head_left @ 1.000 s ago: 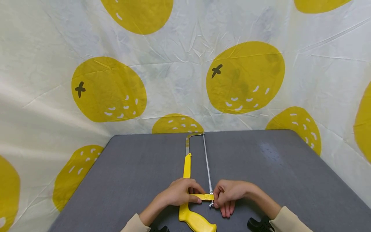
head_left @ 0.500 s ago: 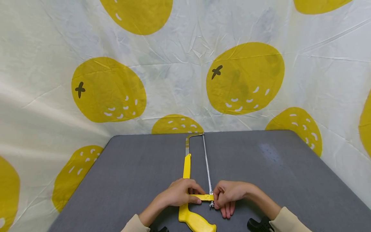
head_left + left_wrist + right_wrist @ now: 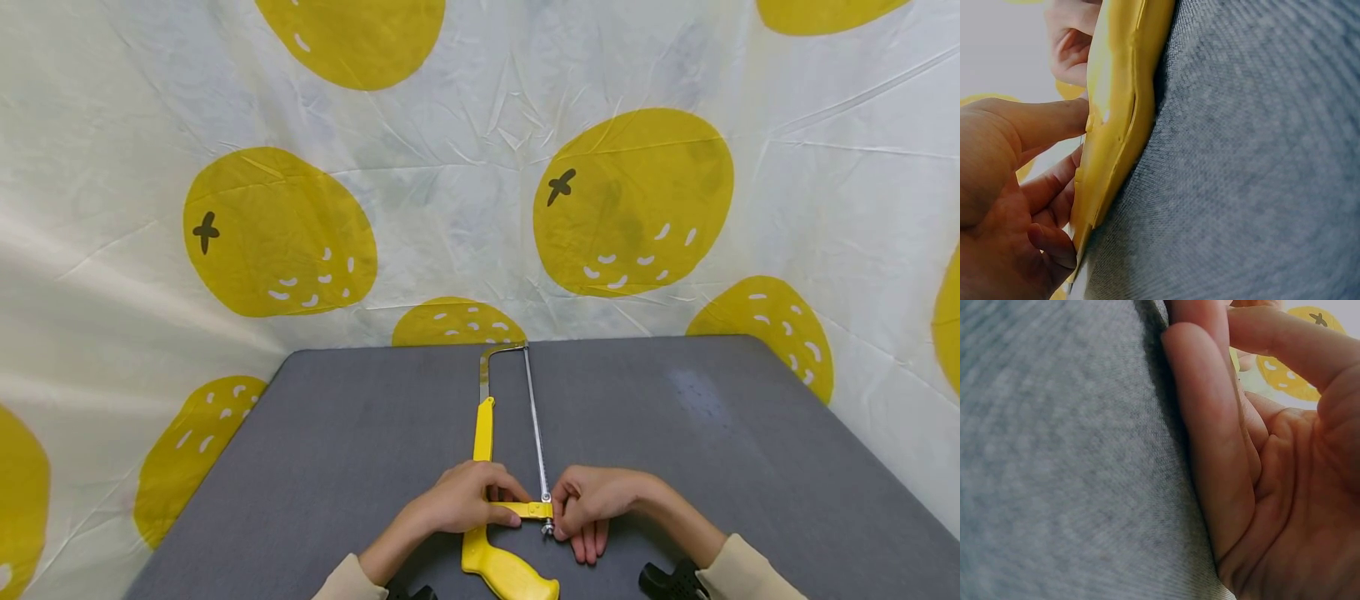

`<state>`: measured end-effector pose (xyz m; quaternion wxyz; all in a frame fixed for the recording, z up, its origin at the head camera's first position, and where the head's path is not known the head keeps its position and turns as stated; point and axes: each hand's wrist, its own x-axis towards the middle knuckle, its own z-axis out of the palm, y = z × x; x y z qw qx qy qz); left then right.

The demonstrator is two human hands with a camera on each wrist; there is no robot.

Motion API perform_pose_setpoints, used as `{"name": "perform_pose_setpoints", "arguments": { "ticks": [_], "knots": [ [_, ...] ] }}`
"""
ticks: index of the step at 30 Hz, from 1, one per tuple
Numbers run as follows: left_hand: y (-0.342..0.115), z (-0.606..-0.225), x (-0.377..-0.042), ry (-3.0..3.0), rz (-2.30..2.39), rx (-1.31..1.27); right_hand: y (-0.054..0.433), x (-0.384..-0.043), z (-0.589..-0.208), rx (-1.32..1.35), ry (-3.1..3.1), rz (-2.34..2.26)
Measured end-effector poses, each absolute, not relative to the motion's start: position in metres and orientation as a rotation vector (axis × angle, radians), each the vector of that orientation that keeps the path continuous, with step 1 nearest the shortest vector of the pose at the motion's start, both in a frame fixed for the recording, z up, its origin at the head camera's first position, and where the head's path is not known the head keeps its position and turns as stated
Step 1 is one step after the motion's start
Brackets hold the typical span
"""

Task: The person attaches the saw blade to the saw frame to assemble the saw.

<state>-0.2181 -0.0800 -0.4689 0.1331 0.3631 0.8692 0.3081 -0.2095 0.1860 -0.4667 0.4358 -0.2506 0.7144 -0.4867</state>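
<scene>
A hacksaw with a yellow frame and handle lies on the grey table, its handle towards me. Its thin metal blade runs along the right side, fixed to the frame at both ends. My left hand grips the frame just ahead of the handle, thumb and fingers about the short yellow cross arm. At that arm's right end sits a small metal wing nut. The thumb and forefinger of my right hand pinch there, partly hiding it. In the right wrist view its other fingers rest on the table.
The grey table ends at the back against a white curtain printed with yellow fruit. The saw's far end reaches nearly to that back edge. Black wrist gear sits at the right cuff.
The wing nut's wings look slightly turned. Both hands and the hacksaw stay in about the same place.
</scene>
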Motion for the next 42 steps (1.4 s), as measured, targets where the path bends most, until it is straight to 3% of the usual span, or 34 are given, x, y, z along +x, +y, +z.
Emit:
{"name": "perform_pose_setpoints", "arguments": {
  "ticks": [42],
  "knots": [
    [-0.0786, -0.4649, -0.2151, 2.597, 0.716, 1.091, 0.1849, -0.2100, -0.4699, -0.621, 1.802, -1.219]
  ]
}}
